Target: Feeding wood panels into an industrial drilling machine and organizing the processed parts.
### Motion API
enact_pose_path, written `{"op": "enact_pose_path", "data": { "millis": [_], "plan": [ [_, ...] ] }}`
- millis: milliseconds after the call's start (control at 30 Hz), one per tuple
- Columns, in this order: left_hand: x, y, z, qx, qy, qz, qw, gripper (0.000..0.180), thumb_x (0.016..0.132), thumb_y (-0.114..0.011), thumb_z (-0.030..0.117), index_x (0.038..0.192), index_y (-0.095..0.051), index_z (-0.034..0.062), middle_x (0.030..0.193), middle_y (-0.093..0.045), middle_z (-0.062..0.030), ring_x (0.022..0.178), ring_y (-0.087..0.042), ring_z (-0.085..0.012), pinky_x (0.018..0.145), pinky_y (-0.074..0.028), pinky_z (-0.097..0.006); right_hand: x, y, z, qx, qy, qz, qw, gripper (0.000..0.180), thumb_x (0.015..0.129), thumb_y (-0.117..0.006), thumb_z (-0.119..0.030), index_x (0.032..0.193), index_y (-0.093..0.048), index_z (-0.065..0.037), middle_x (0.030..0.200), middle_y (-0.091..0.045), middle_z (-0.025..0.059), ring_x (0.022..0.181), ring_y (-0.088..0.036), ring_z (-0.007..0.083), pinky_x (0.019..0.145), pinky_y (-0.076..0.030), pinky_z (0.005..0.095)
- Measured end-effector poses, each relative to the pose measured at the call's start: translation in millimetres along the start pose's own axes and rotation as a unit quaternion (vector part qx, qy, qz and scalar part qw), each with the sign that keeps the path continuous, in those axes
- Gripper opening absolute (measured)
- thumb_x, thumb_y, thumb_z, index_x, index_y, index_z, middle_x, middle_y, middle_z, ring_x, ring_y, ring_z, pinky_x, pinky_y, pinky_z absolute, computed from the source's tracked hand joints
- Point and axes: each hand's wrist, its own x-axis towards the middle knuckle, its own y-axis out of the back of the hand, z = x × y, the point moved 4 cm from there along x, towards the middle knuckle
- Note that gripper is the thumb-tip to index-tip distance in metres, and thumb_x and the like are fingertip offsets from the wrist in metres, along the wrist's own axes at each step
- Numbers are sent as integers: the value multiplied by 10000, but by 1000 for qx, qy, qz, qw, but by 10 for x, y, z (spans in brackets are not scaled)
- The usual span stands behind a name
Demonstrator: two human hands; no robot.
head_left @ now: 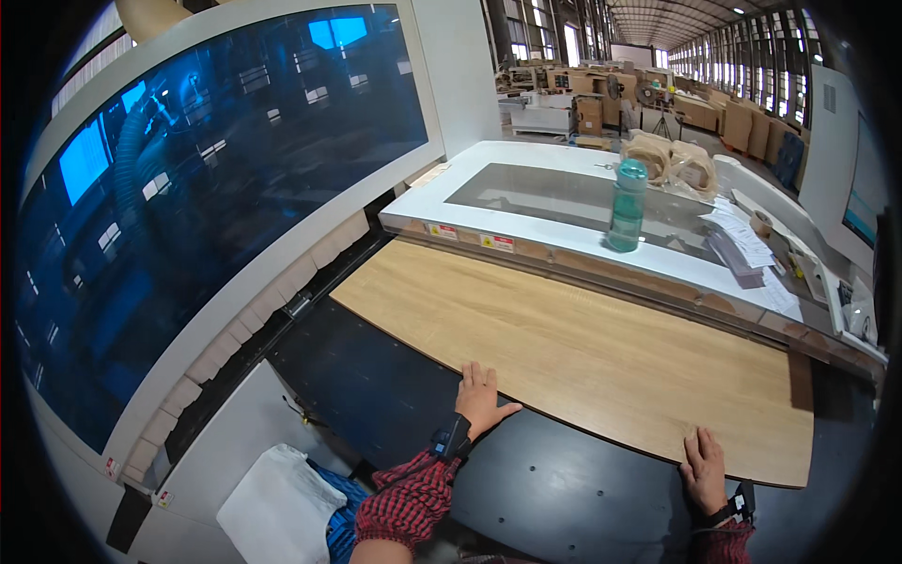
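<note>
A long wood-grain board [583, 348] lies flat on the dark machine table [573, 479], its far side running along the white machine cover. At the board's near edge, left of its middle, my left hand [479, 402] rests with the fingers stretched over the rim and the thumb spread to the right. Farther right, my right hand [705, 467] touches the same edge, fingertips on the top face and fingers extended. Neither hand is wrapped round anything. Both wrists carry small black devices below red checked sleeves.
A teal bottle [628, 207] stands on the white cover [423, 193], with papers [738, 240], a tape roll [761, 223] and plastic-wrapped rolls [672, 164] nearby. A large dark machine window [244, 179] rises at left. White cloth [282, 508] lies at lower left.
</note>
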Motion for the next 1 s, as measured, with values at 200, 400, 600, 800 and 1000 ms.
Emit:
{"op": "enact_pose_path", "data": {
  "millis": [200, 400, 600, 800, 1000],
  "plan": [
    [217, 79, -585, -2, -11, 7, 1000, 971, 726, -583, 682, 1375, -344, 2, 1433, -186, -343, 1359, -127, -474, 1046, -228, -579, 293, -180, -459, -4, 2, 7, 1000, 537, 729, -661, -107, 1241, -512, -39, 1381, -367, 243, 1271, -334, 429, 1029, -303, 476],
    [445, 145, -1054, -6, -26, -15, 1000, 991, 687, -588, 709, 1401, -334, 72, 1473, -138, -291, 1384, -78, -432, 998, -198, -676, 555, -400, -755, -22, -19, -2, 1000, 537, 715, -657, -88, 1232, -521, -36, 1387, -355, 244, 1285, -315, 426, 1037, -284, 486],
    [666, 266, -1367, -6, -15, -71, 997, 989, 650, -614, 714, 1406, -351, 132, 1494, -154, -229, 1398, -98, -375, 968, -181, -724, 913, -496, -1045, -44, -25, -4, 999, 548, 718, -668, -110, 1243, -522, -48, 1389, -354, 243, 1292, -313, 415, 1037, -283, 492],
    [646, 375, -1324, -5, -25, -29, 999, 865, 704, -604, 657, 1376, -400, 152, 1482, -210, -211, 1394, -148, -344, 972, -204, -714, 948, -494, -1002, -24, -46, 15, 999, 571, 715, -690, -128, 1251, -513, -42, 1384, -370, 227, 1294, -317, 406, 1047, -291, 466],
    [425, -12, -913, -13, -163, 24, 986, 628, 820, -586, 495, 1334, -457, 158, 1425, -327, -191, 1356, -244, -344, 1031, -208, -619, 920, -457, -1243, -56, -84, 90, 991, 535, 667, -736, -133, 1155, -544, -21, 1233, -502, 191, 1154, -451, 378, 974, -373, 441]
  ]
}}
